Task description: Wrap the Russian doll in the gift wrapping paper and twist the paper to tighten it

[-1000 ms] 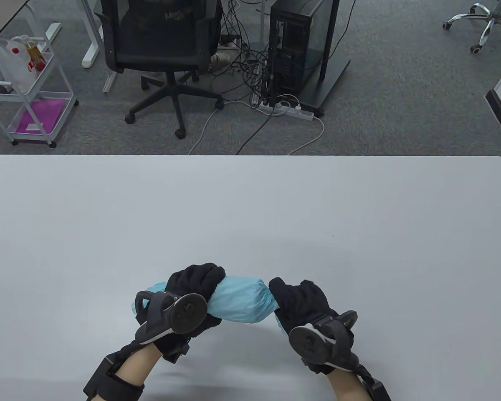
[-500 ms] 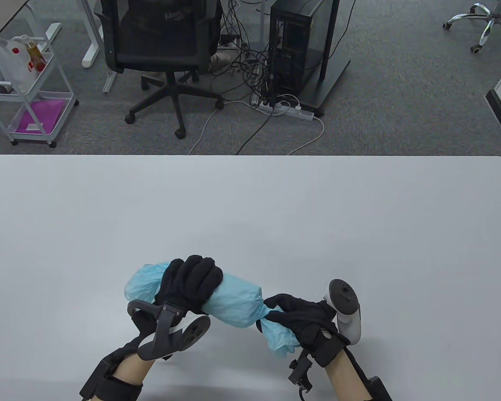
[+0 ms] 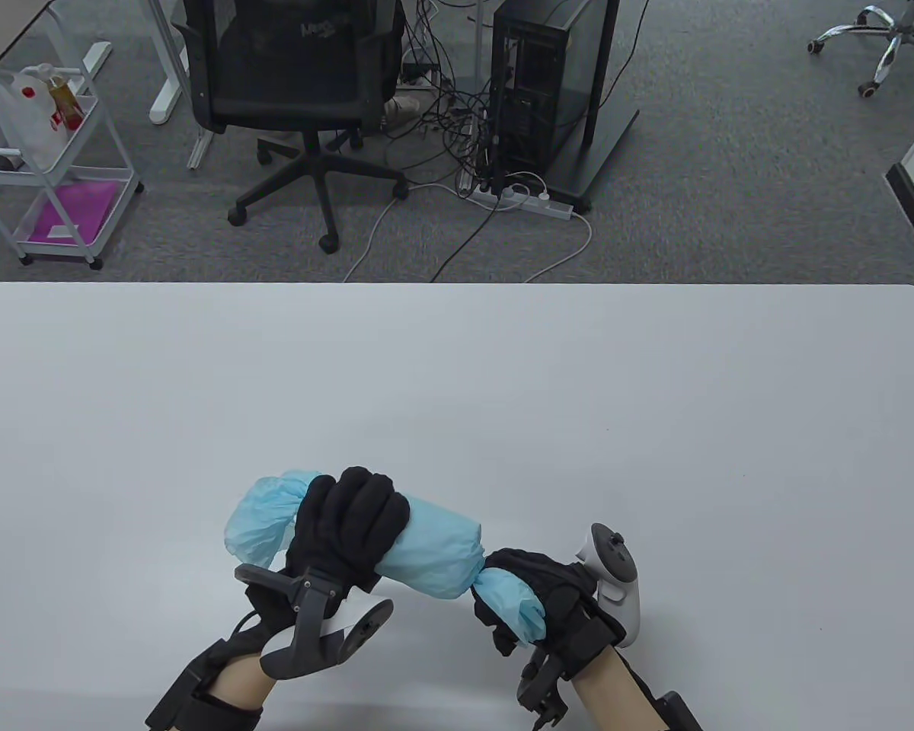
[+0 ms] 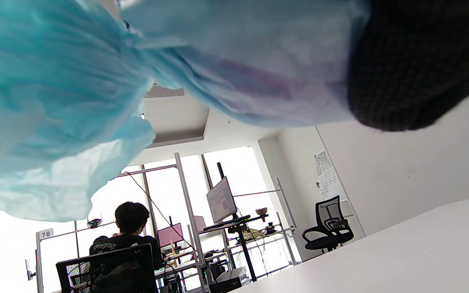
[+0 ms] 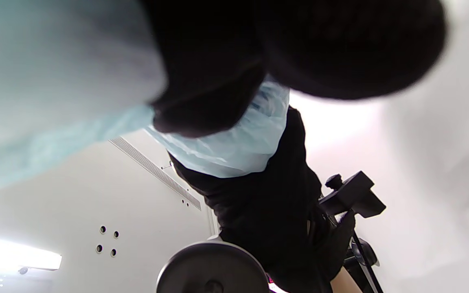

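Observation:
The doll is hidden inside light blue wrapping paper, a sausage-shaped bundle held just above the table near its front edge. My left hand grips the bundle's left part, fingers curled over the top; a loose paper tail flares out to its left. My right hand, turned palm up, grips the twisted right tail. In the left wrist view the paper fills the top, a purplish shape showing faintly through it, with a gloved finger at the right. In the right wrist view the paper is clamped under dark fingers.
The white table spreads wide behind and beside the hands. Beyond its far edge stand an office chair, a computer tower with cables, and a white cart at the left.
My right hand has rolled from palm down to palm up, twisting the right tail tight. My left hand has turned the bundle slightly, and the left tail now shows more.

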Demonstrator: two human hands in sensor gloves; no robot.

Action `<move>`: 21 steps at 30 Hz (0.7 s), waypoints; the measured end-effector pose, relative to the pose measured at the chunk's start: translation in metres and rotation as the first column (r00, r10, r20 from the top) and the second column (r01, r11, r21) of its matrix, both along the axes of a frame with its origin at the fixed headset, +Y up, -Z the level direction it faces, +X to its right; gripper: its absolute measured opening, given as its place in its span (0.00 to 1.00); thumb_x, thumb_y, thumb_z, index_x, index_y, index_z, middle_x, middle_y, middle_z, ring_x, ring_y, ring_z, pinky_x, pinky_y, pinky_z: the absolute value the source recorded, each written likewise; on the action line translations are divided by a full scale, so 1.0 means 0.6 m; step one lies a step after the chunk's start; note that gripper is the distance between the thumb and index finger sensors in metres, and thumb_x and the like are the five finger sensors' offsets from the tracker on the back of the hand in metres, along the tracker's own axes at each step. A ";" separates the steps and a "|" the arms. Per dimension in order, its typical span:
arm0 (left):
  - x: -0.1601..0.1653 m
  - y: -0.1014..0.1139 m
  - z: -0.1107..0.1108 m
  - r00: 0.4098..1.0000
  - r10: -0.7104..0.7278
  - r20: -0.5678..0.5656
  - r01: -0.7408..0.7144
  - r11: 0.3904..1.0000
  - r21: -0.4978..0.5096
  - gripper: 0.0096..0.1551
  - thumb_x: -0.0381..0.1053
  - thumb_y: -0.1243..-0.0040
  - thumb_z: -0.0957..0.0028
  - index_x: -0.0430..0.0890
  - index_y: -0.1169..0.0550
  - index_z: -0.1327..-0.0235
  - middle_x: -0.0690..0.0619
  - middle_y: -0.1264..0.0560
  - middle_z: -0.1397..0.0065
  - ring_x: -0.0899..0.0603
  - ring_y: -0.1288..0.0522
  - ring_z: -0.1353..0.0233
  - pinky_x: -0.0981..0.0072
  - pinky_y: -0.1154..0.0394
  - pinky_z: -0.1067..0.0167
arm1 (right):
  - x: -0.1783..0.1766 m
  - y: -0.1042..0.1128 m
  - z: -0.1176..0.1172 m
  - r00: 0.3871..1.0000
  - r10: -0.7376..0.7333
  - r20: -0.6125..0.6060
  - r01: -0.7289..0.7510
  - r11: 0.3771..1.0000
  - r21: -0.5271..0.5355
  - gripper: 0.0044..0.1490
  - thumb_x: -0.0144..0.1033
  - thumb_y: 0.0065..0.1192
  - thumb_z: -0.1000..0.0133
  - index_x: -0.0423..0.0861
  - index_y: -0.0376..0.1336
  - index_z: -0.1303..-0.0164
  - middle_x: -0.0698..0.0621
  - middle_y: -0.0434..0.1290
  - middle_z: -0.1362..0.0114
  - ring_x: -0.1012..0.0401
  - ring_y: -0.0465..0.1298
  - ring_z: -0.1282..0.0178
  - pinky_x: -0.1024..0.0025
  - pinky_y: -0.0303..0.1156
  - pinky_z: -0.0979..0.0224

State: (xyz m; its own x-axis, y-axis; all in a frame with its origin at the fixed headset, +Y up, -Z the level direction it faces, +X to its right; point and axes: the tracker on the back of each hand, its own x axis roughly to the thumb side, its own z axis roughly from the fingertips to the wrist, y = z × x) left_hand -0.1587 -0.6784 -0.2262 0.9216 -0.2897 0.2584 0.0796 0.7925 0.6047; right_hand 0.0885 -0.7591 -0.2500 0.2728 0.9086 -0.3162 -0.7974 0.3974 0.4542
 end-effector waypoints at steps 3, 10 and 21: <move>-0.002 0.003 -0.009 0.998 0.059 -0.019 -0.060 0.997 -0.047 0.64 0.71 0.25 0.72 0.67 0.53 0.29 0.67 0.47 0.19 0.52 0.35 0.17 0.54 0.35 0.18 | -0.001 0.004 -0.001 0.998 -0.063 -0.010 0.063 0.998 0.029 0.30 0.47 0.55 0.38 0.31 0.66 0.50 0.51 0.85 0.58 0.71 0.86 0.74 0.68 0.87 0.64; -0.044 0.020 -0.028 0.966 0.243 -0.091 -0.252 0.961 -0.116 0.64 0.71 0.24 0.72 0.66 0.51 0.28 0.66 0.45 0.19 0.51 0.34 0.18 0.53 0.35 0.20 | 0.013 -0.040 -0.008 0.960 -0.275 0.057 0.278 0.959 -0.060 0.39 0.51 0.36 0.33 0.31 0.53 0.27 0.36 0.72 0.30 0.52 0.82 0.41 0.46 0.78 0.40; -0.068 0.002 -0.055 0.961 0.204 -0.187 -0.241 0.948 -0.206 0.64 0.71 0.24 0.75 0.65 0.48 0.28 0.65 0.43 0.19 0.50 0.31 0.20 0.52 0.33 0.21 | -0.061 0.121 0.107 0.159 0.357 0.920 -0.667 -0.648 0.367 0.41 0.52 0.49 0.36 0.61 0.33 0.22 0.64 0.45 0.11 0.64 0.50 0.08 0.54 0.45 0.08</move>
